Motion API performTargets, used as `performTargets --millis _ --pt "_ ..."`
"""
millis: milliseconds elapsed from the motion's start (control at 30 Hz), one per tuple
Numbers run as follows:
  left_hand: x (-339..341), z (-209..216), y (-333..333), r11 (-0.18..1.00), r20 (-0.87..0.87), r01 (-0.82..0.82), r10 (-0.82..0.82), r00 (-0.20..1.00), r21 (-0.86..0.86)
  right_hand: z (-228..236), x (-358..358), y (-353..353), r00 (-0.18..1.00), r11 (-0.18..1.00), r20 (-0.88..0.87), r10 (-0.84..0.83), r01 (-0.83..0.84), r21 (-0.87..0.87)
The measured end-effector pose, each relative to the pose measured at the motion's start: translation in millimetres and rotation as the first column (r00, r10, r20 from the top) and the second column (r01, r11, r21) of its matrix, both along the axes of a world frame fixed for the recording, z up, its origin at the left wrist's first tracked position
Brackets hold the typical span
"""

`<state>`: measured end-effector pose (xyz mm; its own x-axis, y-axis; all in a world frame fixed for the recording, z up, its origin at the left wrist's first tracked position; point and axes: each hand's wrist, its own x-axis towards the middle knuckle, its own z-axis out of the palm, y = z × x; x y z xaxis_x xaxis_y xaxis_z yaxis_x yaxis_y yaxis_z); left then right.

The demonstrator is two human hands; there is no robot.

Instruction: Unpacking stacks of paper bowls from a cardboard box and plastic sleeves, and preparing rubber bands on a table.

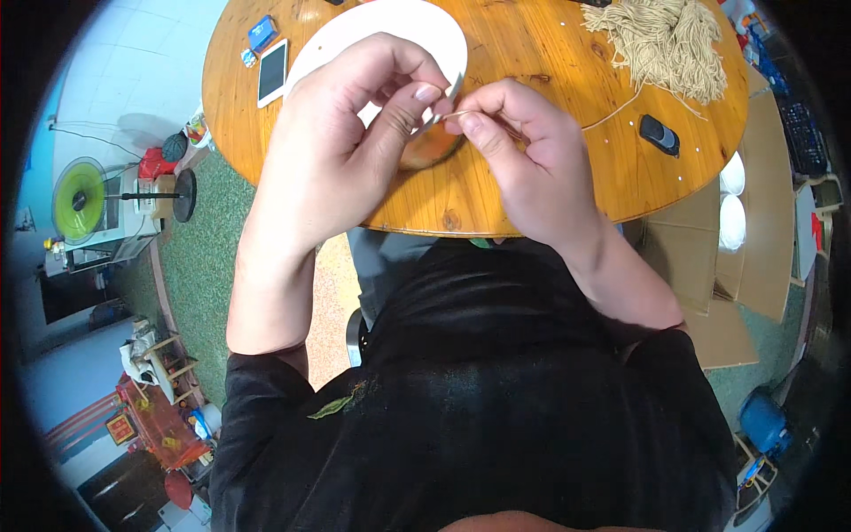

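My left hand [359, 129] is pinched at its thumb and forefinger, in front of a large white round disc [390, 25]. A small pale piece shows at its fingertips, too small to name. My right hand [532, 155] is closed, with a thin tan string [456, 115] between thumb and forefinger. The two sets of fingertips nearly meet above the wooden table. Tan string runs from behind my right hand toward a heap of tan string [669, 44] at the far right. Below the fingertips lies a brownish rounded patch with a dark edge, partly hidden by my left hand.
On the round wooden table [452, 208] lie a white-framed phone [273, 73], a small blue box [262, 34] and a black car-key-like object [659, 136]. Cardboard [762, 204] stands to the right. A green fan [80, 199] is on the left.
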<state>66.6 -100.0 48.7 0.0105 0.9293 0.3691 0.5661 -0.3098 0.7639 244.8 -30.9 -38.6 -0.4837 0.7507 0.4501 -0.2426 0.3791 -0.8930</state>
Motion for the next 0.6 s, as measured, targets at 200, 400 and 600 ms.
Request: performTargets --millis 200,400,600 --pt "1 1 -4 0.998 -0.160 -0.044 0.035 0.987 -0.055 24 22 14 0.940 0.882 0.014 0.342 -0.316 -0.349" --pt "2 9 -8 0.984 -0.172 0.057 -0.086 0.981 -0.166 34 30 24 0.951 0.941 0.083 0.299 -0.279 -0.192" --pt "-1 6 -8 0.986 -0.057 0.104 -0.113 0.992 -0.133 51 28 32 0.936 0.947 0.352 -0.004 -0.110 0.302"
